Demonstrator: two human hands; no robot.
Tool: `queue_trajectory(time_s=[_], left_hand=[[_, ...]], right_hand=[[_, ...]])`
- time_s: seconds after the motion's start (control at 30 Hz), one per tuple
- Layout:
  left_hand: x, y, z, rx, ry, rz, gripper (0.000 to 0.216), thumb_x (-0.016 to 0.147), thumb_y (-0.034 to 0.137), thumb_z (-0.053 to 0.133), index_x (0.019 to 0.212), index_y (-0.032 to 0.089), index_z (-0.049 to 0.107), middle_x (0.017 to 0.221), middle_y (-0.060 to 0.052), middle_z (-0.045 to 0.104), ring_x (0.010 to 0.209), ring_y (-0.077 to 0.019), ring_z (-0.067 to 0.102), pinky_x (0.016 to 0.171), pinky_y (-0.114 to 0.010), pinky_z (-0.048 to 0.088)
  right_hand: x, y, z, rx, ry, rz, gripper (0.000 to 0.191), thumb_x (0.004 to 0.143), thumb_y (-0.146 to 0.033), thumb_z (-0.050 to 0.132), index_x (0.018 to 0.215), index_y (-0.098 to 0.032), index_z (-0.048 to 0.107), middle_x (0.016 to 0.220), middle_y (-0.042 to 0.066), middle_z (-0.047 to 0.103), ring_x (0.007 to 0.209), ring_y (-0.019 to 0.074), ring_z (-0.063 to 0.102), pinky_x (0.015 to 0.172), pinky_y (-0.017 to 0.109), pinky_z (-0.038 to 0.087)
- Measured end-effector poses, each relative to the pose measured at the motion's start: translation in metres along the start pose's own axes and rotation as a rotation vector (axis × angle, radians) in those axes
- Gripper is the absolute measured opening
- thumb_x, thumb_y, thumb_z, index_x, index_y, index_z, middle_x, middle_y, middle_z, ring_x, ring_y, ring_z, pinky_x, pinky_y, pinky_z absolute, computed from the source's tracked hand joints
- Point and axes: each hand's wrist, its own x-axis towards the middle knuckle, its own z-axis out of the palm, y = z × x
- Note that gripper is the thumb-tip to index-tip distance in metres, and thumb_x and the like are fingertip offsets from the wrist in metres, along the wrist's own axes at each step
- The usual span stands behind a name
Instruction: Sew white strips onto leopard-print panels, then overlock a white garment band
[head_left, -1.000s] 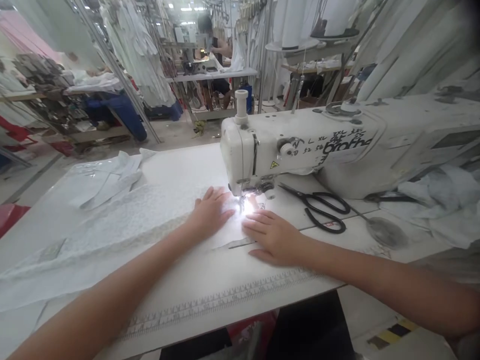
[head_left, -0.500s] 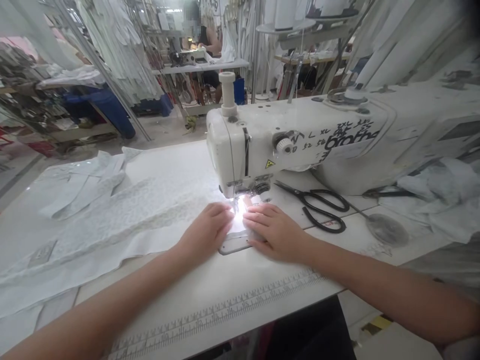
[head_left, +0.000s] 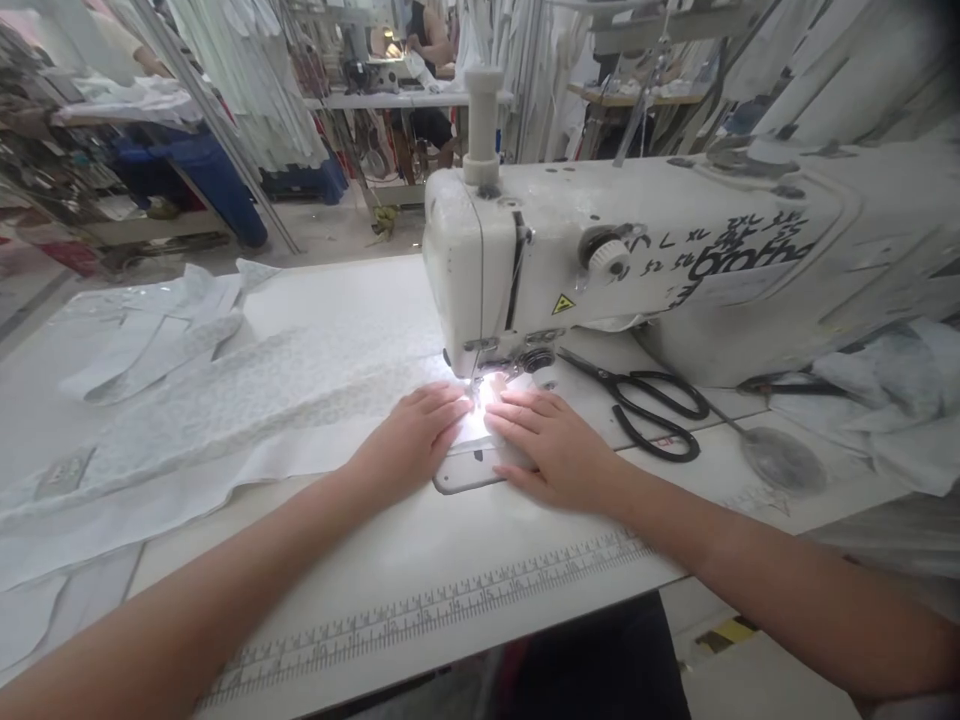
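A white patterned cloth lies on the sewing machine table and runs under the lit needle area of the white sewing machine. My left hand rests flat on the cloth just left of the presser foot, fingers stretched toward it. On the right side of the foot, my right hand lies with its fingers spread, the fingertips pressing on the cloth edge. Glare from the lamp blurs the needle and the stitching spot. Below the fingers, a metal plate shows between the hands.
Black-handled scissors lie right of my right hand, near a round grey, long-stemmed object. Crumpled cloth sits farther right. A printed ruler runs along the front edge. Another person works at a machine behind.
The camera view has shifted, so the machine looks larger and closer. The cloth's near edge has slid a little away from me, showing more of the metal plate. Both hands stay beside the foot.
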Motion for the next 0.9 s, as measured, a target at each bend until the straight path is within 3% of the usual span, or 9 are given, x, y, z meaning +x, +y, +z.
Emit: queue_trajectory(time_s=[0.27, 0.43, 0.6, 0.77, 0.9], left_hand=[[0.000, -0.002, 0.002, 0.028, 0.012, 0.034, 0.032, 0.092, 0.023, 0.033, 0.115, 0.015, 0.053, 0.123, -0.008, 0.051, 0.120, -0.0201, 0.039, 0.104, -0.040, 0.032], [-0.010, -0.001, -0.002, -0.044, -0.082, 0.128, 0.032, 0.092, 0.023, 0.033, 0.117, 0.020, 0.053, 0.122, -0.006, 0.051, 0.116, -0.0186, 0.041, 0.099, -0.036, 0.038], [-0.012, -0.003, -0.007, -0.092, -0.122, 0.136, 0.032, 0.092, 0.025, 0.035, 0.119, 0.024, 0.051, 0.124, -0.003, 0.051, 0.117, -0.0180, 0.041, 0.100, -0.035, 0.037], [0.001, -0.015, -0.010, -0.059, -0.103, 0.118, 0.033, 0.092, 0.028, 0.033, 0.119, 0.023, 0.052, 0.125, -0.004, 0.050, 0.117, -0.0198, 0.041, 0.100, -0.037, 0.035], [0.008, -0.026, -0.012, -0.049, -0.078, 0.093, 0.033, 0.091, 0.030, 0.033, 0.115, 0.023, 0.054, 0.123, -0.004, 0.052, 0.115, -0.0198, 0.042, 0.099, -0.036, 0.035]], right_hand=[[-0.001, 0.003, 0.001, 0.011, 0.008, -0.009, 0.049, 0.087, -0.040, 0.044, 0.127, -0.011, 0.045, 0.128, 0.011, 0.049, 0.122, 0.0275, 0.035, 0.102, 0.046, 0.030], [-0.008, -0.001, -0.002, 0.036, -0.008, -0.114, 0.045, 0.089, -0.037, 0.043, 0.123, -0.008, 0.049, 0.125, 0.011, 0.052, 0.120, 0.0258, 0.038, 0.101, 0.043, 0.033], [-0.010, -0.004, -0.002, 0.044, 0.000, -0.120, 0.044, 0.088, -0.036, 0.043, 0.123, -0.009, 0.048, 0.123, 0.012, 0.053, 0.117, 0.0268, 0.042, 0.098, 0.045, 0.036], [-0.008, 0.000, -0.006, 0.042, 0.032, -0.067, 0.036, 0.088, -0.029, 0.044, 0.119, -0.012, 0.050, 0.117, 0.011, 0.056, 0.113, 0.0253, 0.045, 0.095, 0.042, 0.040], [-0.024, 0.013, -0.025, -0.044, 0.152, 0.116, 0.022, 0.088, -0.021, 0.040, 0.104, -0.016, 0.054, 0.102, 0.011, 0.059, 0.098, 0.0248, 0.053, 0.086, 0.041, 0.046]])
